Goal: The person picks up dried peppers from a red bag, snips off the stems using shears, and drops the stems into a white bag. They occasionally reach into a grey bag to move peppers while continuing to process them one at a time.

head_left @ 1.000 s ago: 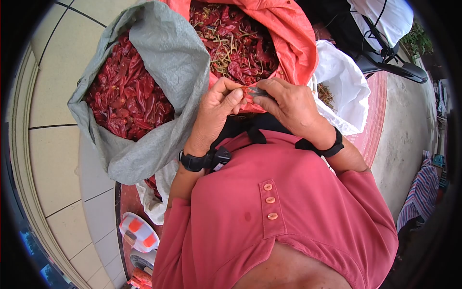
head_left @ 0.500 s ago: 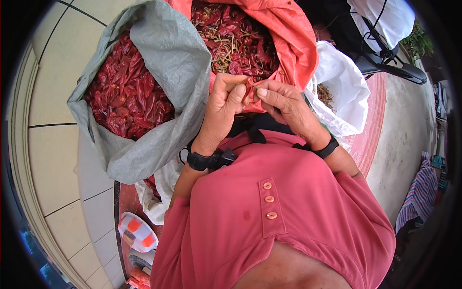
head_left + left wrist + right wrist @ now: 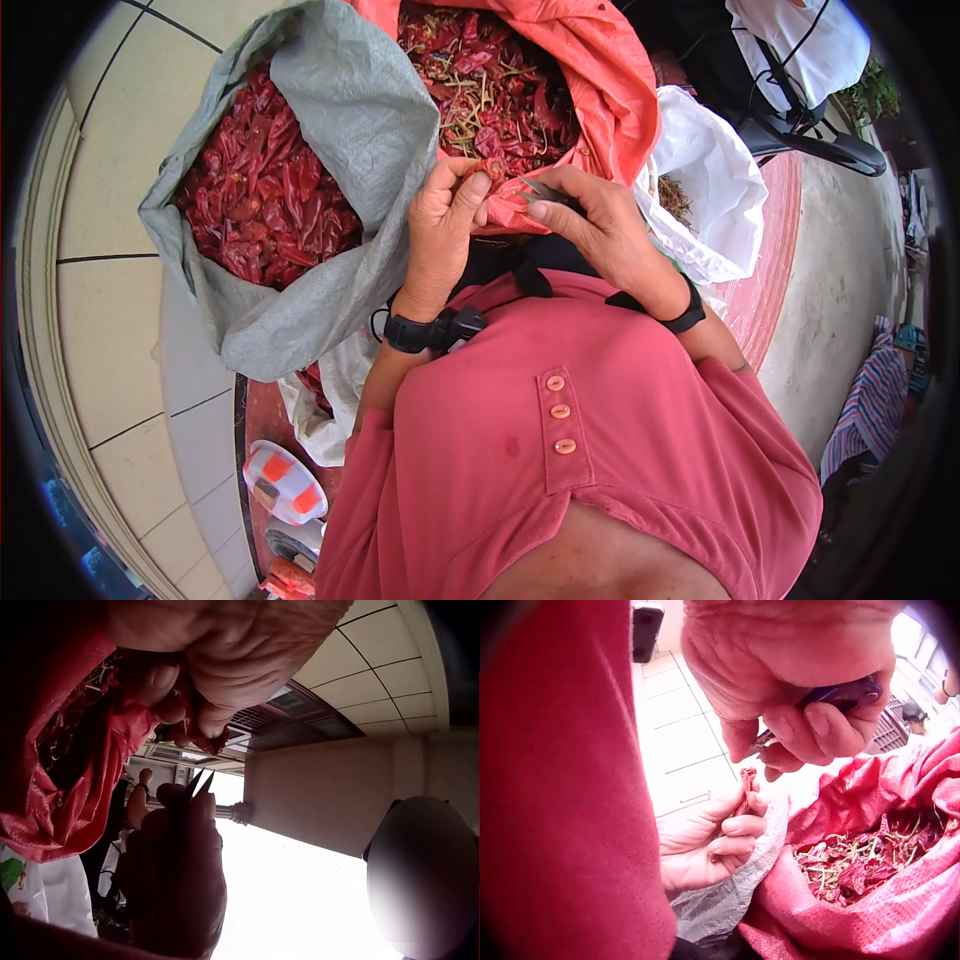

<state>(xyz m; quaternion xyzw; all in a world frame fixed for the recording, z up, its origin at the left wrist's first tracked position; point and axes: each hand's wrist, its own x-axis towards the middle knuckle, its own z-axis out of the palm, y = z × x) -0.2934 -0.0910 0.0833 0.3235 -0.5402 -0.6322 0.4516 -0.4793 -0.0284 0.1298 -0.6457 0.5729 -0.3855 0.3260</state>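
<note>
My left hand (image 3: 445, 215) pinches a dried red chili (image 3: 744, 793) between thumb and fingers, in front of the red sack's opening. The chili's wrinkled end sticks up past the fingertips in the right wrist view. Just to the right, my right hand (image 3: 612, 222) grips small snips (image 3: 553, 194) with a dark blue handle. Their two pointed blades (image 3: 199, 782) stand slightly apart, aimed toward the chili with a small gap between. Part of the snips' handle is hidden in the palm.
A grey sack (image 3: 350, 110) of red chilies stands at the left. Ahead, the red sack (image 3: 620, 90) holds chilies mixed with pale stems. A white bag (image 3: 725, 190) with brownish bits is at the right. A white-and-orange basin (image 3: 285, 482) lies lower left. Another person's arm (image 3: 137, 804) shows behind.
Half a second ago my hands were close together at the chili. Now they are farther apart, the left hand has shifted slightly left, and the snips' blades show between them.
</note>
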